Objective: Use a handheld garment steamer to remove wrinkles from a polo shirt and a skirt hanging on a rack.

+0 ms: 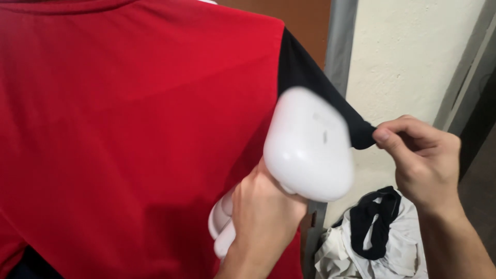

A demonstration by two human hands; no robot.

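Note:
A red shirt (129, 119) with a black sleeve (310, 82) hangs upright and fills the left of the view. My left hand (266, 217) grips the handle of a white handheld garment steamer (310, 147), whose rounded head rests against the black sleeve. My right hand (421, 160) pinches the hem of that sleeve between thumb and fingers and holds it stretched out to the right.
A heap of white and black clothes (380, 232) lies low at the right. Behind stand a cream plastered wall (408, 57), a grey vertical frame (338, 41) and a brown door panel (294, 15).

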